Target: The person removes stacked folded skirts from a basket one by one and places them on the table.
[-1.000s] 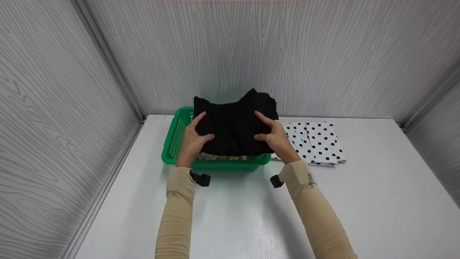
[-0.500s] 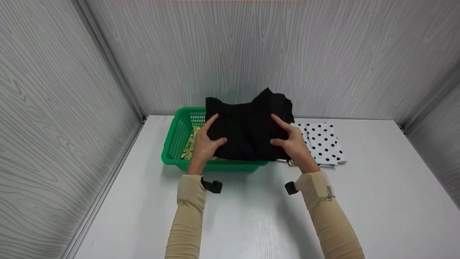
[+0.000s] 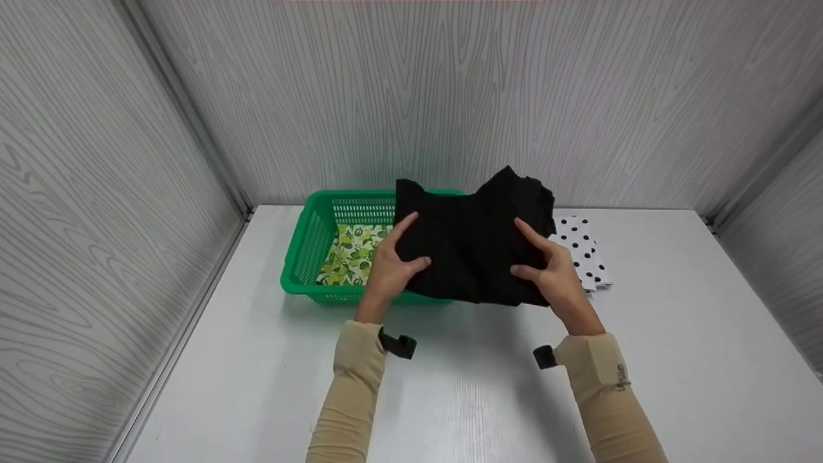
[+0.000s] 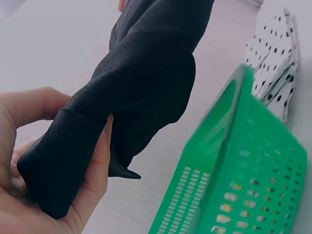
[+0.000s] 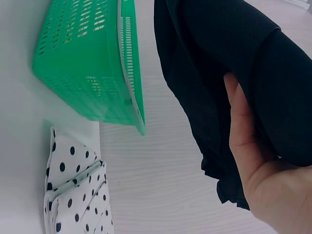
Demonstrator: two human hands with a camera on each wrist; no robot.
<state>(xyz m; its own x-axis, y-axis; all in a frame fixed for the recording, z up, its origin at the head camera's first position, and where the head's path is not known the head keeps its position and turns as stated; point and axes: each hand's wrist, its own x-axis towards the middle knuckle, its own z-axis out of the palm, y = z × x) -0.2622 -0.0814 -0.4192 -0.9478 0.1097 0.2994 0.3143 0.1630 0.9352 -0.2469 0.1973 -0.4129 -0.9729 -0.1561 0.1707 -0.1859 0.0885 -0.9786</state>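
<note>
A folded black cloth (image 3: 472, 247) is held up between both hands, over the right part of the green basket (image 3: 297, 257). My left hand (image 3: 390, 267) grips its left end, thumb on the near face; in the left wrist view the fingers (image 4: 100, 161) pass under the fabric. At the other end, my right hand (image 3: 558, 273) grips the cloth, and the right wrist view shows its fingers (image 5: 242, 129) behind the black fabric (image 5: 287, 92). Inside the basket lies a cloth with a yellow-green lemon print (image 3: 355, 252). The cloth in my hands hides the basket's right side.
To the right of the basket, a folded white cloth with black dots (image 3: 582, 254) lies on the white table (image 3: 669, 308), partly covered from view by the black cloth. Grey wood-grain walls (image 3: 411, 96) enclose the table at the back and on both sides.
Both hands have carried the black cloth rightward and slightly nearer to me. More of the lemon-print cloth in the basket now shows, and less of the dotted cloth.
</note>
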